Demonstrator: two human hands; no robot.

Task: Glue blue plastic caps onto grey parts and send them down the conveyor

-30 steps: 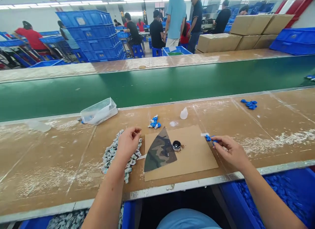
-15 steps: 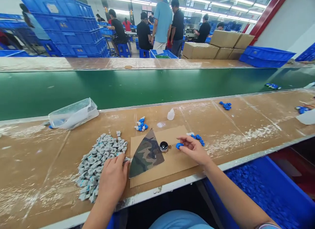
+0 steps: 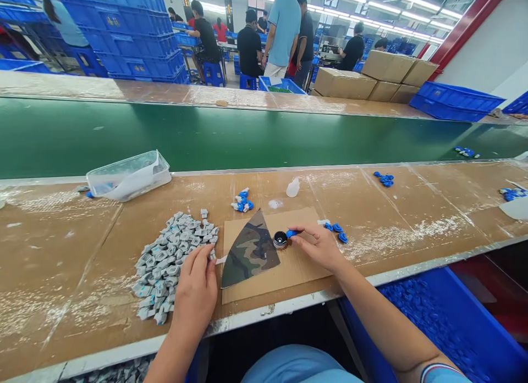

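My right hand (image 3: 319,245) pinches a small blue plastic piece (image 3: 291,233) against the rim of a little round pot (image 3: 280,239) with a black inside. The pot stands on a flat cardboard sheet (image 3: 297,273), beside a camouflage-patterned triangular piece (image 3: 251,251). At the right edge of a heap of grey plastic pieces (image 3: 165,262), my left hand (image 3: 196,287) is closed on a small pale grey piece (image 3: 220,260), which pokes out past the fingertips; most of it is hidden.
Behind the cardboard are blue-and-white pieces (image 3: 242,201) and a small whitish translucent object (image 3: 293,188). Several blue pieces (image 3: 337,229) lie to the right. A clear plastic box (image 3: 127,177) rests at left. Beyond runs a green belt (image 3: 247,141); a blue bin (image 3: 445,317) sits below the edge.
My right hand has moved left, bringing the blue piece to the round pot. The pale piece shows more clearly beyond my left fingertips. The whole view has shifted slightly.
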